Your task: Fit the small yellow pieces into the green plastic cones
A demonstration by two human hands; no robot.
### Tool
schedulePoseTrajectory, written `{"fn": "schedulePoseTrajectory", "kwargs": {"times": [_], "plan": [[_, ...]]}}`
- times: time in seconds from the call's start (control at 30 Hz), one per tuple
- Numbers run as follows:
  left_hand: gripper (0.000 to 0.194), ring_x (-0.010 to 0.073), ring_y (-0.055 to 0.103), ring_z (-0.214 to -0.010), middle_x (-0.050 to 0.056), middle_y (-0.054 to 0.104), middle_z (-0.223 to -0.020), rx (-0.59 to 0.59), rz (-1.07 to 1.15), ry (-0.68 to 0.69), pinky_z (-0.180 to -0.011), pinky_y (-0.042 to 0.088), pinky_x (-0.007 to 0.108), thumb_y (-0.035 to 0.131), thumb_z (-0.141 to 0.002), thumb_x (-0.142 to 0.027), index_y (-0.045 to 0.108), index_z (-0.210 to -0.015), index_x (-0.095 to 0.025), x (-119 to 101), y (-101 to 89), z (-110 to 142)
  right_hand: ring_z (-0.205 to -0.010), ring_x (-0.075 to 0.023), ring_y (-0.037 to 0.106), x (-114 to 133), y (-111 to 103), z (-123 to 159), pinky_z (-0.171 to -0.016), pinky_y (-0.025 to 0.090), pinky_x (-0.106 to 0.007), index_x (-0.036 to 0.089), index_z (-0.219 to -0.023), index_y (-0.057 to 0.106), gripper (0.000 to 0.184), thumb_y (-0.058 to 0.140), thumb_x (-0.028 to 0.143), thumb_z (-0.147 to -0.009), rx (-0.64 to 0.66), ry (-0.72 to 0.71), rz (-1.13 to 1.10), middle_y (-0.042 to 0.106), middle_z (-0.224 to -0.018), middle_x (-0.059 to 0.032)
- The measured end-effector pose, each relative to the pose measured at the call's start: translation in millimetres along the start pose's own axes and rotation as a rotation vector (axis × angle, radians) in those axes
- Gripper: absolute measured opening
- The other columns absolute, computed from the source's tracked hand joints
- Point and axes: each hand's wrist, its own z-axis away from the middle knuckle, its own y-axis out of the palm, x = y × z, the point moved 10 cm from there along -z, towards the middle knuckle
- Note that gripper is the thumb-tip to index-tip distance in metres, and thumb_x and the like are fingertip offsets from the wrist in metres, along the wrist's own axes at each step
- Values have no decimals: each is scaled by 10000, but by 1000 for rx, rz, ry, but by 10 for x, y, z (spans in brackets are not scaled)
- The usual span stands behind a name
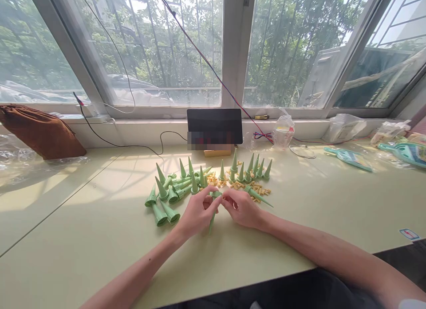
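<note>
My left hand [199, 211] is closed around a green plastic plant-watering spike [212, 222], its wide collar up and its tip pointing down. At the collar, the thumb and fingers of my right hand [244, 209] are pinched together; whatever is between them is too small to make out. Just beyond both hands lie small tan plastic pieces [261, 189] in loose piles. A single green spike [258, 196] lies on its side beside my right hand. Left of my left hand, more green spikes [159, 217] lie with hollow ends showing.
Several green cones [249, 170] stand point-up behind the tan pieces. A black tablet [214, 123] leans on a small stand [217, 153] near the window. A brown drawstring bag [43, 131] sits at left. Bagged items and teal packages [348, 158] lie at right on the pale table [100, 256].
</note>
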Motion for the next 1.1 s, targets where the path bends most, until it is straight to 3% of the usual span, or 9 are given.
{"fn": "schedulePoseTrajectory", "kwargs": {"times": [0.27,0.4,0.63,0.97,1.1], "plan": [[334,113,522,-444,-37,557,-575,5,26,-8,-419,445,213,559,-873,-499,570,-1027,-203,29,8,6,-544,-94,485,51,23,0,-542,395,-211,185,-902,573,37,553,163,-880,70,-22,-32,562,-664,30],[341,114,539,-434,-39,570,-588,0,75,-37,-437,471,225,579,-862,-507,565,-1014,-202,31,-16,-1,-549,-92,506,57,32,2,-547,413,-213,187,-975,578,137,584,150,-843,69,-43,-11,590,-721,24],[385,102,494,-384,-34,587,-588,-12,163,-115,-345,397,199,567,-866,-546,536,-1014,-193,92,-15,-17,-587,-122,544,78,9,8,-568,410,-238,179,-987,591,87,521,208,-945,-19,-114,137,628,-732,-12],[374,105,508,-385,-36,603,-565,-54,94,-25,-360,402,198,561,-878,-527,537,-1048,-194,41,-54,-11,-599,-150,534,158,-5,-11,-538,385,-260,167,-948,522,192,354,222,-1023,0,-138,234,599,-734,-39],[355,113,531,-395,-54,566,-551,-46,104,-19,-361,390,195,561,-882,-517,530,-1041,-201,43,-43,-8,-626,-161,562,156,-8,-3,-541,410,-264,147,-1073,505,190,339,232,-1032,-14,-152,277,625,-782,-60]]}}
